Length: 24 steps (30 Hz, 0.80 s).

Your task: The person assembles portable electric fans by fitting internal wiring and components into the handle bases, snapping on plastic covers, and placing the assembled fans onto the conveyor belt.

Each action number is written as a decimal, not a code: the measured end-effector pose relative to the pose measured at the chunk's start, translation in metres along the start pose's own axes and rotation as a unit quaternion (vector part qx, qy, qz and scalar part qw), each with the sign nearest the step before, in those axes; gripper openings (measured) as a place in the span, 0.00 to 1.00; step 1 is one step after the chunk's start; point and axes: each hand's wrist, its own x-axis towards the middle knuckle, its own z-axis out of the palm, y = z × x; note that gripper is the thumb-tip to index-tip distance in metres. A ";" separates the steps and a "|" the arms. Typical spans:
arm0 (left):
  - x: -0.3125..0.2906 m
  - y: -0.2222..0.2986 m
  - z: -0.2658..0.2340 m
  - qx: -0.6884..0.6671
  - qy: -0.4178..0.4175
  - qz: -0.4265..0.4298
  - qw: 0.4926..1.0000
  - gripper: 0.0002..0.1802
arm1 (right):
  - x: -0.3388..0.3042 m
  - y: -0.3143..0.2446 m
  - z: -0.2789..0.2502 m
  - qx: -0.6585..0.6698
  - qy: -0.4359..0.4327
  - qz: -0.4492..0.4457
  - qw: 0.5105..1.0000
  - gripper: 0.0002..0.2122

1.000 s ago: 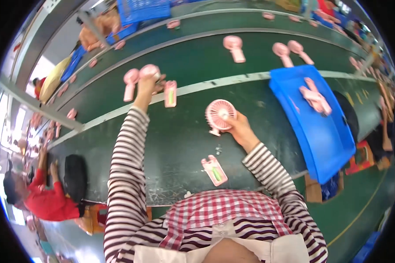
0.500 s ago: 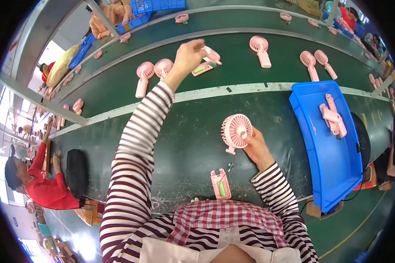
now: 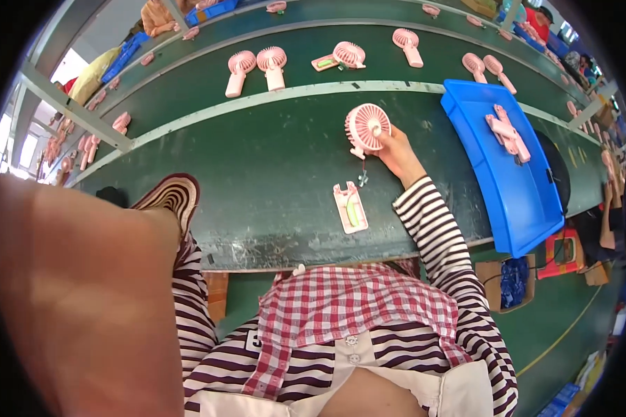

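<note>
In my right hand (image 3: 400,154) is a pink fan head (image 3: 368,128), gripped at its right edge above the green bench. A thin wire with a small connector hangs under it, toward an open pink handle half (image 3: 350,208) lying on the bench with a green battery inside. My left hand (image 3: 83,292) is raised very close at the far left, large and smeared; its fingers cannot be made out. It is away from the fan parts.
A blue tray (image 3: 494,201) with several pink handle pieces (image 3: 508,133) stands at the right. Beyond a pale rail (image 3: 299,92), pink fans (image 3: 272,61) lie along the green belt. A cardboard box (image 3: 494,281) is below the bench.
My left hand has left a fan on the far belt and come back close at the left. My right hand still holds the fan head. The whole view has shifted.
</note>
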 end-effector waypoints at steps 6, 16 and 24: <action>-0.018 0.014 -0.023 0.005 -0.025 0.011 1.000 0.29 | 0.008 -0.016 -0.023 -0.073 0.019 -0.049 0.996 0.14; 0.076 0.071 -0.007 0.119 0.137 0.487 0.854 0.30 | -0.046 -0.001 -0.025 -0.449 0.028 -0.169 0.877 0.15; -0.001 -0.020 0.028 0.069 0.056 0.233 0.968 0.32 | -0.002 -0.023 -0.043 0.028 -0.037 -0.055 0.997 0.24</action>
